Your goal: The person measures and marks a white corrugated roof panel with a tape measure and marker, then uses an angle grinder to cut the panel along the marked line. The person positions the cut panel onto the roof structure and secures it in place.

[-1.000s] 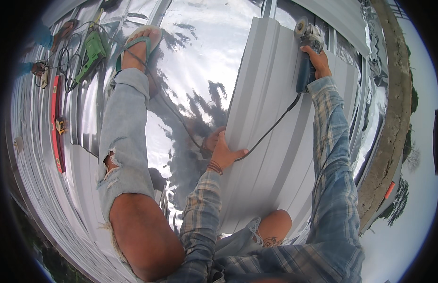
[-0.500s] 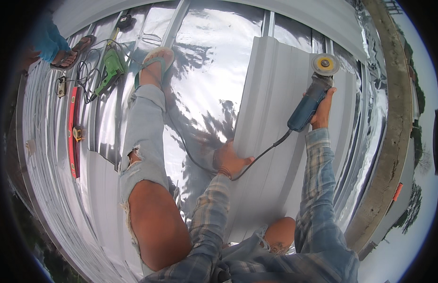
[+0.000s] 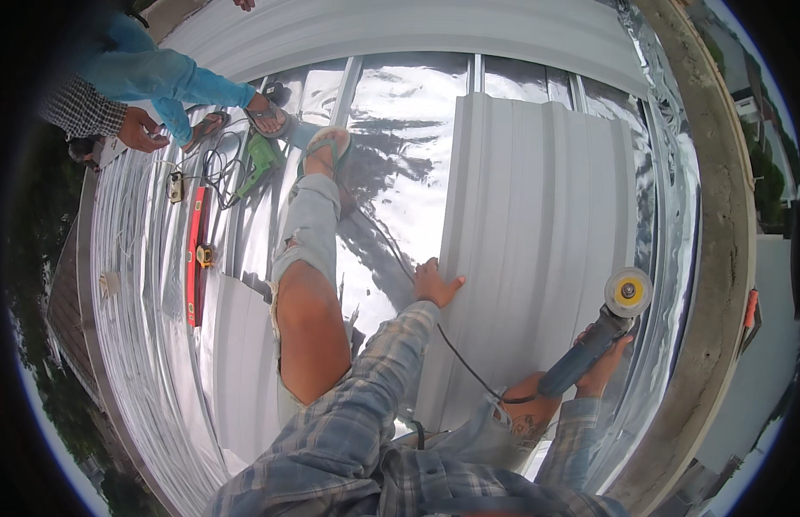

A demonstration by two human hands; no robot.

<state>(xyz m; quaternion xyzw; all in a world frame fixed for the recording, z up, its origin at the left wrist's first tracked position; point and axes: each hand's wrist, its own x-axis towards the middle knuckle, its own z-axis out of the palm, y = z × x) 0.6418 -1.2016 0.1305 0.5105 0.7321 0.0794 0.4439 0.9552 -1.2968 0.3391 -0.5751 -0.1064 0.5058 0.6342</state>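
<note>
My right hand (image 3: pixel 603 369) is wrapped round the dark blue body of an angle grinder (image 3: pixel 581 355), held close to my right knee. Its round disc (image 3: pixel 640 303), with a yellow centre, faces up over the right edge of a grey ribbed metal sheet (image 3: pixel 538 224). A dark power cord (image 3: pixel 473 370) runs from the grinder's rear end leftward below my left hand. With fingers spread, my left hand (image 3: pixel 436 284) rests at the sheet's left edge, beside shiny silver foil (image 3: pixel 400 172). The far side of the grinder's grip is partly hidden.
A green power drill (image 3: pixel 260 164), a red spirit level (image 3: pixel 195 258) and a yellow tape measure (image 3: pixel 205 256) lie at left. A co-worker in blue trousers (image 3: pixel 180 77) stands at upper left, one hand (image 3: pixel 141 129) lowered. A concrete ledge (image 3: pixel 723 207) borders the right side.
My right hand has drawn the grinder back toward me and slightly right. The co-worker has stepped nearer, with a hand now in sight. My left hand stays at the sheet's edge.
</note>
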